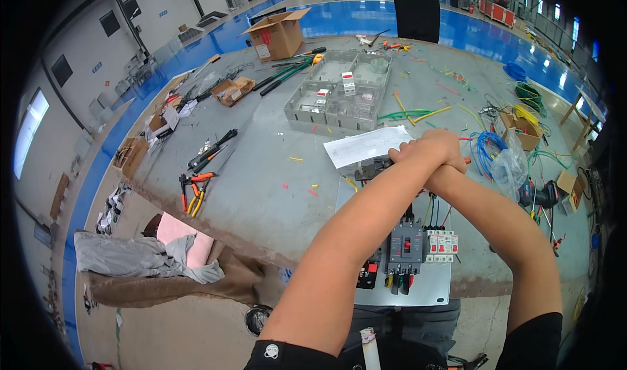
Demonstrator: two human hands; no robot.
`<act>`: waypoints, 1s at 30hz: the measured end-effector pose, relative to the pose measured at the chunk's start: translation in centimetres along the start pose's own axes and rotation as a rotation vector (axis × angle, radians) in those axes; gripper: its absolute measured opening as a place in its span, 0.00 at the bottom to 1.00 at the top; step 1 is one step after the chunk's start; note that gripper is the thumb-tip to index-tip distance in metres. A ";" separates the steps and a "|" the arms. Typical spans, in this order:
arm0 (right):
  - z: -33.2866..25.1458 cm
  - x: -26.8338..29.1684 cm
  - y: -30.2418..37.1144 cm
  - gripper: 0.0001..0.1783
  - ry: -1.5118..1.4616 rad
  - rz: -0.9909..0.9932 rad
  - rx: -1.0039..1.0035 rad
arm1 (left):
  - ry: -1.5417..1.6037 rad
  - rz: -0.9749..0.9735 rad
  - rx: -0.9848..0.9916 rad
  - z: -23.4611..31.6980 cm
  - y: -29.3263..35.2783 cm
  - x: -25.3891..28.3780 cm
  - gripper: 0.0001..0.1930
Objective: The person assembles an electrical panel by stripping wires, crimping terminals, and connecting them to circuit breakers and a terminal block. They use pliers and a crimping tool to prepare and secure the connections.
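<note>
My left forearm crosses over my right at the panel's far end, and both hands are closed in an overlapping grip. My left hand is uppermost; my right hand is partly hidden behind the left wrist. They close around what looks like crimping pliers, with a dark head at left and an orange handle end at right. A white paper sheet lies just beyond. Below the arms, a metal mounting plate carries a black moulded-case circuit breaker and white miniature breakers.
A clear divided box holds small breakers. Pliers and black-handled tools lie left, long green-handled cutters farther back, and a carton behind. Blue wire coils and a power drill sit right.
</note>
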State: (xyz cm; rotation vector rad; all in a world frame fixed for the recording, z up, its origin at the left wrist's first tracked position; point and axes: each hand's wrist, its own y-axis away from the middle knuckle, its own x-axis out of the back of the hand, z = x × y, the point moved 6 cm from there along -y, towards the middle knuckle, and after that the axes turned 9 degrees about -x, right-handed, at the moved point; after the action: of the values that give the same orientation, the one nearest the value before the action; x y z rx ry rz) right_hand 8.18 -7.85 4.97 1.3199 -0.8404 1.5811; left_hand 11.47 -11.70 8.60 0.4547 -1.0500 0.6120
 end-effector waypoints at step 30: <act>-0.6 -1.8 -0.9 0.11 0.257 0.216 -0.056 | 1.063 0.465 0.269 -17.4 23.1 -5.8 0.13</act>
State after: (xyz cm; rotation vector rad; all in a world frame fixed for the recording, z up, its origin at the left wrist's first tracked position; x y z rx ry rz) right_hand 8.85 -7.30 3.07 0.9853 -0.8802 1.8360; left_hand 5.59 14.86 -2.81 0.0562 -0.0342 1.2340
